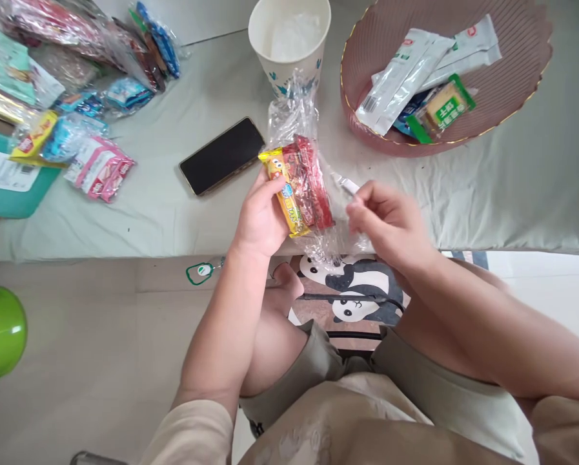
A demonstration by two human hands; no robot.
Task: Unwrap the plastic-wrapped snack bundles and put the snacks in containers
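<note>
The yellow packet (285, 197) and crinkled bag (289, 123) are made of glossy plastic; the work surface (158, 226) is covered with matt cloth.

A long, flat surface under creased pale grey-green cloth (148, 229) spans the view. Beyond its far edge stands a plain off-white upright panel (212, 16); wall or furniture cannot be determined. Below its near edge lies a floor of pale beige tiles (86, 361) with thin joints. Off the middle of that edge: a brown panda-printed panel (354, 307) with black bars (354, 334). Lighting is soft; the floor is brightest off the near edge's right part.
</note>
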